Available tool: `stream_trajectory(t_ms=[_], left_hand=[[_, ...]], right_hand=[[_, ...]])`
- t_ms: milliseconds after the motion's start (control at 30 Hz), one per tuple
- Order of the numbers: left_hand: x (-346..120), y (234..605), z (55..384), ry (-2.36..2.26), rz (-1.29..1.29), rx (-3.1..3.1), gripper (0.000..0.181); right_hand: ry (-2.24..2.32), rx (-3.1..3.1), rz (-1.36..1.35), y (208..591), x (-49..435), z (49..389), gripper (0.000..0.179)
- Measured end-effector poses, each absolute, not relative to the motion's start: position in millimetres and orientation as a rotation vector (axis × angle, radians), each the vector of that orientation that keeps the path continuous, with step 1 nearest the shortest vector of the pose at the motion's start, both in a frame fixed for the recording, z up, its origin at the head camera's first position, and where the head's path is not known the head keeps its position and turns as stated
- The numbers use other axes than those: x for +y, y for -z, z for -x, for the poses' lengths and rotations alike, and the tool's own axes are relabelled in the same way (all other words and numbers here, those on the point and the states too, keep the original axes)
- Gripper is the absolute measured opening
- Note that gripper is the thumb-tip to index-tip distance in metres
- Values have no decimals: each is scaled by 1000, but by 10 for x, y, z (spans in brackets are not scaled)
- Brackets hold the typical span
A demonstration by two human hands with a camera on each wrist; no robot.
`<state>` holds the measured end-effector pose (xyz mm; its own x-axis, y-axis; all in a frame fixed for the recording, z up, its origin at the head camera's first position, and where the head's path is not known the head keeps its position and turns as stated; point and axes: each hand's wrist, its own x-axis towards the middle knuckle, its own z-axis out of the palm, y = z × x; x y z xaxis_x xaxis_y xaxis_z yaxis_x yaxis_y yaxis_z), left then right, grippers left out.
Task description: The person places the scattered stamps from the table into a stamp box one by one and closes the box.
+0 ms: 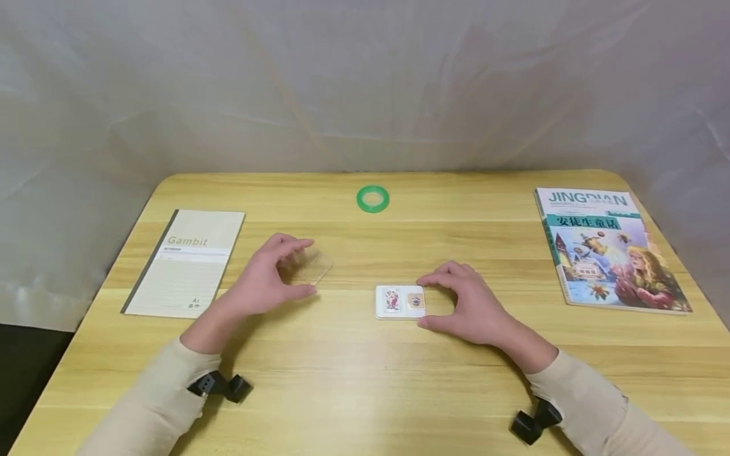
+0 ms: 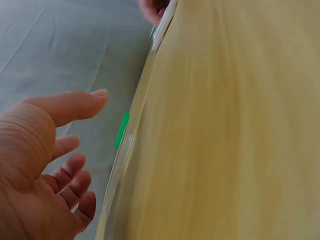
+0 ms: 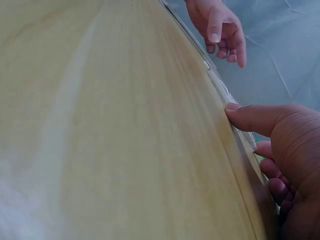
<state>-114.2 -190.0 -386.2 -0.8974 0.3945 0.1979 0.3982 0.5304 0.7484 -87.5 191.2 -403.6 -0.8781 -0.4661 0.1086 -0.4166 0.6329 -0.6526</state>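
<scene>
A small flat white case lies on the table, with a tiny playing card and a tan picture piece side by side in it. My right hand grips the case at its right end, thumb on the near side and a finger on the far side. A clear plastic lid rests on the wood to the left. Beside this lid, my left hand has its thumb and fingers spread apart. In the left wrist view, the left hand shows nothing between thumb and fingers.
A green tape roll lies near the back of the wooden table. On the left is a notebook; on the right, a picture-covered book. A grey sheet hangs behind the table.
</scene>
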Motion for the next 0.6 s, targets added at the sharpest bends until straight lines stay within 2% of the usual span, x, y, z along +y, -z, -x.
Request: stream_trajectory(t_ms=[267, 600], left_hand=[[-2069, 3871, 1269, 1276, 673, -2913, 93], [-2131, 3870, 1385, 1213, 739, -3035, 85]], right_hand=[[1078, 2780, 741, 4032, 1910, 874, 59], [1076, 2777, 725, 4045, 1914, 879, 59]])
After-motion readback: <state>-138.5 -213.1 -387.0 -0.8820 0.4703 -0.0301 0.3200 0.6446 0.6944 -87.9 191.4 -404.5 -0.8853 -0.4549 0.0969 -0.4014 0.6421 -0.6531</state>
